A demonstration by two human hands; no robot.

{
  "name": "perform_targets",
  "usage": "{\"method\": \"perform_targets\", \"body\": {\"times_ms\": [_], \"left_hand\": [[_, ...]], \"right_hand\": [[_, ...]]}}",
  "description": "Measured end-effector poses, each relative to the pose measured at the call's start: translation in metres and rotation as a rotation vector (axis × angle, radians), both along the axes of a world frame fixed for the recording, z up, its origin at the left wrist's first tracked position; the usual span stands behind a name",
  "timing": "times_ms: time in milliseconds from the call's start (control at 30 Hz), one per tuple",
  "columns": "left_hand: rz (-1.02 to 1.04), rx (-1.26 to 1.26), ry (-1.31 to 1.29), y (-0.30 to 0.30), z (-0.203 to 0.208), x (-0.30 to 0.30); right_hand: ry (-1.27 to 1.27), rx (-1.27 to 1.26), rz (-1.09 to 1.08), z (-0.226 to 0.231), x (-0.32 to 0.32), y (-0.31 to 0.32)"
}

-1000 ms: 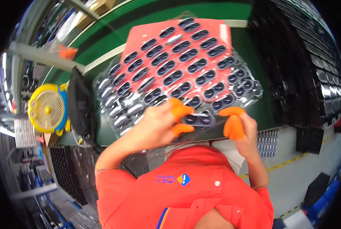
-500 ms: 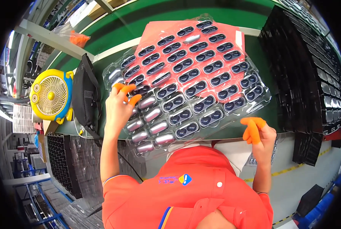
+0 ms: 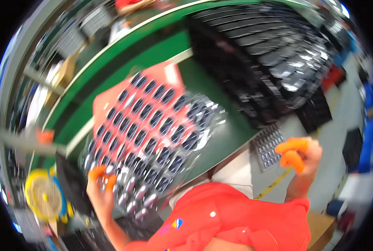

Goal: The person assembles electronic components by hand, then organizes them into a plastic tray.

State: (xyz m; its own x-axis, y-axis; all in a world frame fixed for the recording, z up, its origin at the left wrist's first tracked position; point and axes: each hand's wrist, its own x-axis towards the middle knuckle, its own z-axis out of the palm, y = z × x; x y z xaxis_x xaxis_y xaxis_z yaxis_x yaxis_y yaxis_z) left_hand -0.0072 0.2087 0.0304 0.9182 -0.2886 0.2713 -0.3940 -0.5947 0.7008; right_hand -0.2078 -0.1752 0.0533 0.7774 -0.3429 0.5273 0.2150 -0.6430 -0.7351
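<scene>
A clear plastic blister tray lies on a red-pink sheet on the green worktable. Rows of dark oval pieces with pale rims fill most of it. Several shiny silver oval pieces sit at its near-left corner. My left hand, with orange finger covers, is at the tray's left edge, thumb and forefinger apart; blur hides whether it touches a piece. Beyond the table's front edge, my right hand hangs in the air at the right, fingers bent but apart, with nothing visible in them.
Tall stacks of black trays stand on the table's far right. A yellow-and-blue fan and a black bag are at the left. Another tray of pieces lies low past the table's front edge. A person's red sleeve shows far off.
The view has swung to the right and blurred, so the tray appears farther left and turned. My right hand has moved outward to the right. My left hand stays by the tray's left edge.
</scene>
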Motion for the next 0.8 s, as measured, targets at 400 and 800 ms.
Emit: {"method": "perform_targets", "body": {"times_ms": [400,800], "left_hand": [[-0.592,-0.42,0.646,-0.14,0.014,0.044],[-0.824,-0.49,0.707,-0.176,0.011,0.032]], "right_hand": [[0.076,-0.571,-0.756,0.044,0.044,-0.325],[0.397,-0.349,-0.858,0.052,0.076,-0.278]]}}
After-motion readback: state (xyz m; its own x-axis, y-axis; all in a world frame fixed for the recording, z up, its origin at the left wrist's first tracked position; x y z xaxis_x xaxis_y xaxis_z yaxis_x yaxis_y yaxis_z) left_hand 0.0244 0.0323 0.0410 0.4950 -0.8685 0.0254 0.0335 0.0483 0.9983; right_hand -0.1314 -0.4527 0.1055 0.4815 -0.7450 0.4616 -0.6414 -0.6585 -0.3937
